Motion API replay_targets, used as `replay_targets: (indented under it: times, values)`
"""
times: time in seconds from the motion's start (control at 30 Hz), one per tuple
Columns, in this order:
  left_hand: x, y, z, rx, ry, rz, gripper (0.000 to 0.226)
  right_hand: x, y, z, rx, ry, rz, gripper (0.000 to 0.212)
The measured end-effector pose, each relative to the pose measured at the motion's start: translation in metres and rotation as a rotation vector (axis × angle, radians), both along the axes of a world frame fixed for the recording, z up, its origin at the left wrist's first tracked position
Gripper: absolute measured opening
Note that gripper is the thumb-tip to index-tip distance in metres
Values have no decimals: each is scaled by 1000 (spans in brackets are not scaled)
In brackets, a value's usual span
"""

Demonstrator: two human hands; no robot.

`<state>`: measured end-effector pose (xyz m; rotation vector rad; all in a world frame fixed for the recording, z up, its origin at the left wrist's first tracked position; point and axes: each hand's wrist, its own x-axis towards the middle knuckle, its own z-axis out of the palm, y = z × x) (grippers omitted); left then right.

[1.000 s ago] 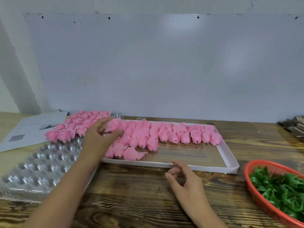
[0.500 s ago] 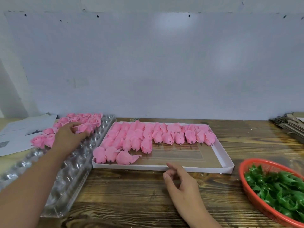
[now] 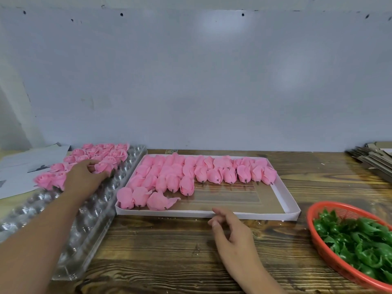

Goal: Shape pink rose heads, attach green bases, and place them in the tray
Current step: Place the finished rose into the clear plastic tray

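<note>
A clear plastic cell tray (image 3: 89,217) lies at the left, its far cells filled with several finished pink roses (image 3: 99,152). My left hand (image 3: 84,179) reaches over that tray and holds a pink rose (image 3: 104,167) with its fingers, at the edge of the filled rows. A white shallow box (image 3: 290,205) in the middle holds several closed pink rose heads (image 3: 214,174). My right hand (image 3: 231,232) rests on the table just in front of the box with loosely curled fingers, holding nothing. A red basket (image 3: 318,247) at the right holds green bases (image 3: 356,238).
The wooden table (image 3: 169,255) runs to a pale wall at the back. White papers (image 3: 19,166) lie at the far left behind the cell tray. A stack of flat cardboard (image 3: 373,159) sits at the far right.
My left hand carried a pink rose from over the white box leftward to the cell tray and lowered it among the finished roses. My right hand has stayed in front of the box.
</note>
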<state>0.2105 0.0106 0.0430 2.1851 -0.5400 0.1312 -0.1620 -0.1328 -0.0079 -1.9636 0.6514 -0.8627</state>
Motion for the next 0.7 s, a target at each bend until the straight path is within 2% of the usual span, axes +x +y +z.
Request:
replay_targets:
  times: [0.3,0.5,0.7]
  values:
    - [7,-7,-7,40,-29,41,49,0,0,-1,-25,-4,10,41]
    - [9,-5,-13,133,-63,62,47,1,-1,-3,-23,-15,3,42]
    - [8,-7,-9,104,-27,34,42,1,-1,-2,-30,-2,0,43]
